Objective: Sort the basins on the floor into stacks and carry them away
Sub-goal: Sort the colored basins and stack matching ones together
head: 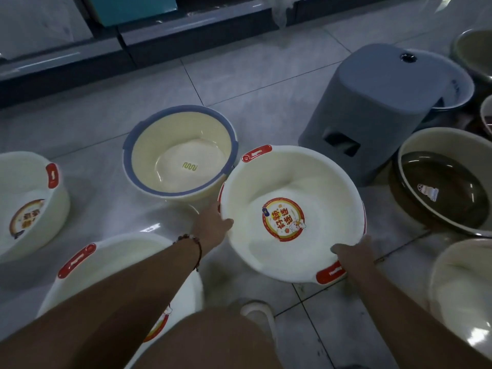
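Observation:
A white basin with red handles (314,187) and a round red sticker inside is tilted up off the tiled floor in the middle. My left hand (213,225) grips its left rim, thumb over the edge. My right hand (351,254) grips its near rim beside a red handle. A cream basin with a blue rim (181,153) stands on the floor just behind and to the left. Two more white, red-handled basins lie at the far left (29,206) and under my left forearm (111,259).
An upturned grey plastic stool (378,102) stands behind the held basin, partly over a blue-grey basin (458,86). A brown basin nested in a cream one (447,198) and another cream basin (463,283) lie on the right. Dark shelf bases (80,65) run along the back.

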